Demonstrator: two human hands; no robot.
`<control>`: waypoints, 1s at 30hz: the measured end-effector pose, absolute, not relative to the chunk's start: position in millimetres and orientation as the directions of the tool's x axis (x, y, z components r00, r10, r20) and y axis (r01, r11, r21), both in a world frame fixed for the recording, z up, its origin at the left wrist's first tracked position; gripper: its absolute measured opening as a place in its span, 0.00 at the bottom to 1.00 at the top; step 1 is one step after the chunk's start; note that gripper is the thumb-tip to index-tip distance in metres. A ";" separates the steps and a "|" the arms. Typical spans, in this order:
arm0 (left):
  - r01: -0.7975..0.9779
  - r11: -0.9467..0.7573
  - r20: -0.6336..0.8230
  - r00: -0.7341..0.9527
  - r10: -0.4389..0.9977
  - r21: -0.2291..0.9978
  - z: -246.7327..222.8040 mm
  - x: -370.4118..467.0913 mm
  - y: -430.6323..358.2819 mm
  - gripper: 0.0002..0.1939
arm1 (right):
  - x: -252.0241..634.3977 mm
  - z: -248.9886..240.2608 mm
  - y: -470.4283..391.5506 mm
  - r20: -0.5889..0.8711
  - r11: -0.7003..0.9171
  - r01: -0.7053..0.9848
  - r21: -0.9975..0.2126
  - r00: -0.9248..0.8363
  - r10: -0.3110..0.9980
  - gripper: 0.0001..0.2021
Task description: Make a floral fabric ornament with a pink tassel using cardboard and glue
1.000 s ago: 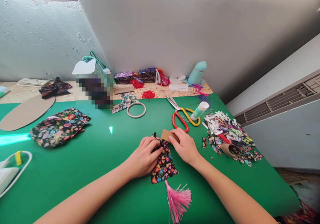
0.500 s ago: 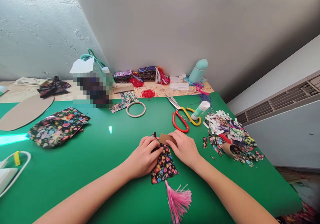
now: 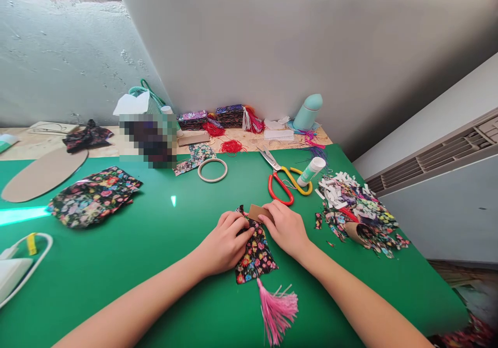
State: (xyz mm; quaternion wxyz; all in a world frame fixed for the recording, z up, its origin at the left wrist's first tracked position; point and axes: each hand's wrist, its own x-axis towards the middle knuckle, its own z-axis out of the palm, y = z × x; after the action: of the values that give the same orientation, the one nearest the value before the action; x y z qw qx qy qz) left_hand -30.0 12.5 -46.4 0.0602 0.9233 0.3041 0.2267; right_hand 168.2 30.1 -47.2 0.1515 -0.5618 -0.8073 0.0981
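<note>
A black floral fabric piece point(image 3: 260, 257) lies on the green mat point(image 3: 163, 286), with a pink tassel point(image 3: 278, 306) trailing from its near edge. On the fabric's left side, my left hand point(image 3: 227, 241) presses down with bent fingers closed on it. A small brown cardboard strip point(image 3: 257, 212) is pinched between the thumb and fingers of my right hand point(image 3: 286, 228), at the fabric's far end. Part of the fabric is hidden beneath my left fingers, and the strip's right end is covered by my right hand.
Scissors point(image 3: 275, 167) and a glue stick point(image 3: 312, 170) lie beyond my right hand. A tape roll point(image 3: 212, 180) sits farther left. Scraps point(image 3: 361, 208) are heaped at right. Floral fabric point(image 3: 95, 197) and an oval board point(image 3: 42, 174) lie left. A bottle point(image 3: 308, 112) stands at the back.
The view has shifted slightly, so the things on the left appear a little farther right. Both hands keep nearly the same hold on the fabric and the cardboard strip.
</note>
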 end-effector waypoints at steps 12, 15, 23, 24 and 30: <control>0.533 -0.806 0.364 0.719 0.592 0.259 -46.2 -30.2 13.3 0.13 | 170.4 -52.3 34.2 0.182 0.356 0.884 -0.303 -0.313 0.932 0.09; 0.529 -0.808 0.363 0.722 0.589 0.260 -46.3 -30.2 13.1 0.13 | 169.9 -51.7 34.6 0.179 0.356 0.885 -0.299 -0.314 0.932 0.09; 0.527 -0.811 0.377 0.718 0.585 0.256 -45.5 -30.3 12.9 0.13 | 169.9 -51.4 32.9 0.206 0.364 0.885 -0.290 -0.314 0.927 0.09; 0.527 -0.811 0.377 0.718 0.585 0.254 -45.4 -30.2 12.9 0.13 | 169.9 -51.3 32.9 0.212 0.364 0.884 -0.293 -0.311 0.926 0.10; 0.535 -0.808 0.383 0.712 0.588 0.246 -45.3 -29.6 12.2 0.13 | 173.0 -46.7 31.9 0.240 0.332 0.846 -0.418 -0.250 0.938 0.12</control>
State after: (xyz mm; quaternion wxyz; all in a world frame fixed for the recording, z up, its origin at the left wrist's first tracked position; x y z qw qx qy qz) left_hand -29.6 12.2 -45.3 0.0584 0.9235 0.3039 0.2267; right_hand 173.0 31.9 -46.7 0.2267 -0.5689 -0.7839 0.1018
